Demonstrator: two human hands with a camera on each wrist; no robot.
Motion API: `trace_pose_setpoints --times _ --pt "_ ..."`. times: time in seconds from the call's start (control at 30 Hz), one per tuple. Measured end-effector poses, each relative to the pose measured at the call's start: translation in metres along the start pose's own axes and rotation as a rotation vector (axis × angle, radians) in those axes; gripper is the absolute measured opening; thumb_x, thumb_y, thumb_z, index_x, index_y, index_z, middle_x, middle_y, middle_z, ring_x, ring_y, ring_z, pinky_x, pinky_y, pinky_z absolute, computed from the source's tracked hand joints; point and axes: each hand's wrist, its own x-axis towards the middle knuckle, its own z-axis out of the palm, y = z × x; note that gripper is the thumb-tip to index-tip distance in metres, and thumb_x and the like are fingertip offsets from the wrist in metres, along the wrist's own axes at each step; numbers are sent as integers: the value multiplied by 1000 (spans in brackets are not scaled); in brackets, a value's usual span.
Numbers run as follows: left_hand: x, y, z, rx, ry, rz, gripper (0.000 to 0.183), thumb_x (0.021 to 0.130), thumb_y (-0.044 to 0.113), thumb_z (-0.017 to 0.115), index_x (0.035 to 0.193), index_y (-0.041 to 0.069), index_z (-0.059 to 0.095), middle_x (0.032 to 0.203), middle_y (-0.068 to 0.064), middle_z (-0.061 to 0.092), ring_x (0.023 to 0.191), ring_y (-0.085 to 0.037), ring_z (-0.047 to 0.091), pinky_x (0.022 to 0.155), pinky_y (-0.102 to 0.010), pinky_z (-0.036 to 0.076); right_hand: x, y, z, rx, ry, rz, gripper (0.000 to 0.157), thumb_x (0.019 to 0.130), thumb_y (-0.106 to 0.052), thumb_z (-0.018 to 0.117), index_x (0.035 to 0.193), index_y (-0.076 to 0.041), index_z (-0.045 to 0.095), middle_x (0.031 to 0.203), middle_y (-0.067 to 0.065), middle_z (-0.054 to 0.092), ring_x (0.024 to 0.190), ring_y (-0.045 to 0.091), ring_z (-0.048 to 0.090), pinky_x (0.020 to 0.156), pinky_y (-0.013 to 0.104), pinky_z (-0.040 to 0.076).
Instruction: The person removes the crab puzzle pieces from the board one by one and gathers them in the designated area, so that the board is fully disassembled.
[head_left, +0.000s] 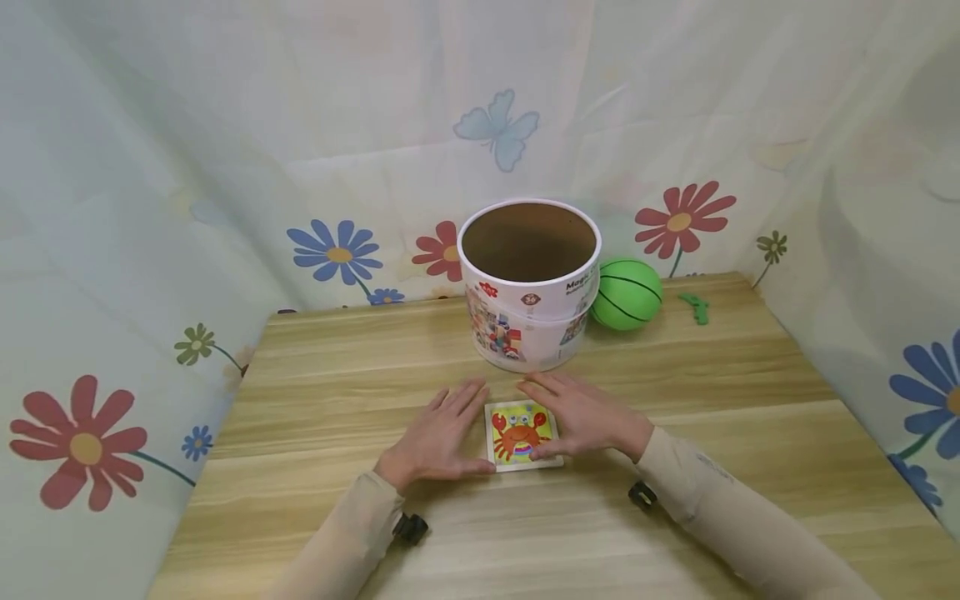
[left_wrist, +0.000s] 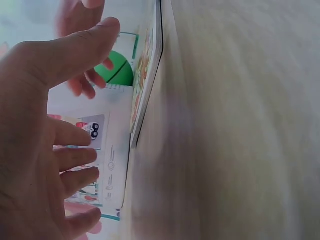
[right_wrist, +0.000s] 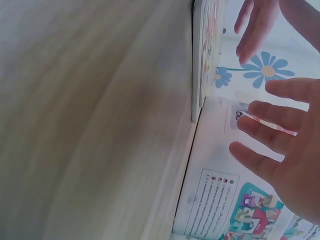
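Observation:
A flat square board (head_left: 520, 435) with a white border and a red crab picture on yellow lies on the wooden table. Left of it is my left hand (head_left: 431, 437), thumb near the lower left corner. My right hand (head_left: 588, 417) is at the right side, its thumb covering part of the lower right in the head view. In the left wrist view the fingers of the left hand (left_wrist: 35, 115) are spread, with a gap to the board (left_wrist: 145, 75). The right wrist view has the right hand (right_wrist: 300, 140) spread, also apart from the board's edge (right_wrist: 198, 60). Neither hand holds anything.
Behind the board stands an open white bucket (head_left: 525, 333) with printed pictures and a handle. A green ball (head_left: 628, 296) with black lines sits at its right, and a small green toy piece (head_left: 697, 308) lies farther right. Flower-patterned curtains (head_left: 337, 125) border the table (head_left: 337, 375).

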Motion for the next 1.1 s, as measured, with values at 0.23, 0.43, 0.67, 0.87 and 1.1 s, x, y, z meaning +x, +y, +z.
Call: trace_pose_setpoints --times 0.23,0.43,0.67,0.87,1.1 --pt "4 -1 5 -28 -41 -15 112 76 75 60 153 3 26 159 -15 26 147 -28 25 118 -51 26 11 -5 2 40 1 -34 94 77 -68 67 146 -10 44 148 9 44 138 28 38 115 48 34" --pt "5 -1 6 -72 -75 -42 110 76 73 63 154 3 26 160 -14 25 147 -28 25 119 -49 25 20 -9 7 64 0 -61 85 79 -60 71 141 -6 49 141 9 50 132 27 44 113 45 37" --pt "5 -1 9 -79 -89 -45 110 76 74 63 153 4 28 159 -13 28 146 -28 27 119 -47 26 29 -12 11 52 8 -105 73 82 -52 73 135 -4 55 132 10 56 124 26 51 108 42 42" --pt "6 -2 10 -83 -78 -22 107 77 72 64 152 3 31 157 -14 31 144 -29 31 118 -47 28 36 -14 14 36 1 -108 58 87 -43 70 130 -4 60 126 9 59 116 23 54 104 39 46" --pt "7 -3 10 -76 -81 -14 103 77 69 66 150 3 35 153 -12 37 142 -27 35 117 -47 30 46 -18 14 35 -57 -37 52 89 -37 69 129 -5 60 123 9 60 113 23 55 101 39 48"
